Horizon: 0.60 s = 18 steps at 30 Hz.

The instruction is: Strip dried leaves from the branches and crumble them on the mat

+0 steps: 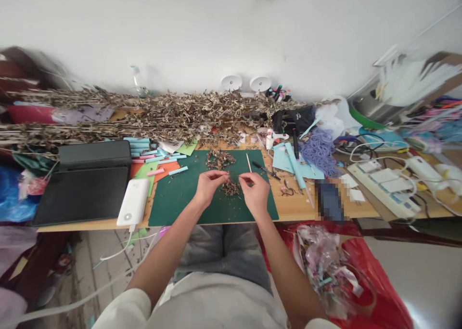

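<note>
Both hands are over a green cutting mat, on either side of a small heap of crumbled dried leaves. The fingers of my left hand are pinched together, their tips beside the heap. My right hand makes a similar pinch just across from it. Whatever sits between the fingertips is too small to make out. Beyond the hands lies a second clump of dried leaves. A thin wooden stick and a black pen rest near the mat's right side.
Long bundles of dried stalks run along the back. At left are a black tablet case, a white power bank and blue paper rolls. Purple yarn, a glue gun and a power strip lie right; a red bag hangs below.
</note>
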{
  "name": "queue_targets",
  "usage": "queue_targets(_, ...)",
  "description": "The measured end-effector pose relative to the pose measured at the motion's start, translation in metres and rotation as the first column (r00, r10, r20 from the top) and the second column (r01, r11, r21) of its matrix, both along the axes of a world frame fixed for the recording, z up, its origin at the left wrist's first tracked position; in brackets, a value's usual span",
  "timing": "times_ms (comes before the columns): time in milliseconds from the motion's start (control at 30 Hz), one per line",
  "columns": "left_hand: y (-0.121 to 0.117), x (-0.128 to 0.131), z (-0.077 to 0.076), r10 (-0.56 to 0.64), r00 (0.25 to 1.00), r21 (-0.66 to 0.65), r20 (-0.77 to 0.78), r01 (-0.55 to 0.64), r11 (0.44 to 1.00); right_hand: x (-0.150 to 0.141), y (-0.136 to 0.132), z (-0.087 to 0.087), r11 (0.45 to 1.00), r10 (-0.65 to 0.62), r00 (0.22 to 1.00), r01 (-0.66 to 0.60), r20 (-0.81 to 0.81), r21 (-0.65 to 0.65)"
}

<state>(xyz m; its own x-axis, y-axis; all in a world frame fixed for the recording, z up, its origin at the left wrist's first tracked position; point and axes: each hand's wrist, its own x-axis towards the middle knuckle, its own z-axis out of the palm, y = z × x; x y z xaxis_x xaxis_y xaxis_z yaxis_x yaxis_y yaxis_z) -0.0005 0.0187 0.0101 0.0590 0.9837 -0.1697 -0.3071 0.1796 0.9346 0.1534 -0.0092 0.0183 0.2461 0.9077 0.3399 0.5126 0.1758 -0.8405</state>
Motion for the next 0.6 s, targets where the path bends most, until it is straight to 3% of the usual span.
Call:
queue_targets(100,0.001,0.001,-0.002,-0.004,0.999,-0.024,0.046,0.005,1.000,0.004,0.002,-0.005,0.995,0.094,0.983,-0.086,0.160,-0.058)
queue_targets(200,0.001,0.002,0.001,-0.008,0.997,-0.050,0.074,0.012,0.999,0.005,0.003,-0.005,0.984,0.168,0.966,-0.151,0.194,-0.098)
queue_targets(433,-0.002,0.004,0.007,-0.037,0.990,-0.111,0.137,0.053,0.992,-0.002,0.004,0.009,0.953,0.280,0.948,-0.294,-0.152,-0.072)
queue_targets(600,-0.004,0.000,0.005,-0.090,0.988,-0.112,0.124,0.104,0.988,-0.008,0.000,0.008,0.981,0.188,0.972,-0.193,-0.138,-0.026)
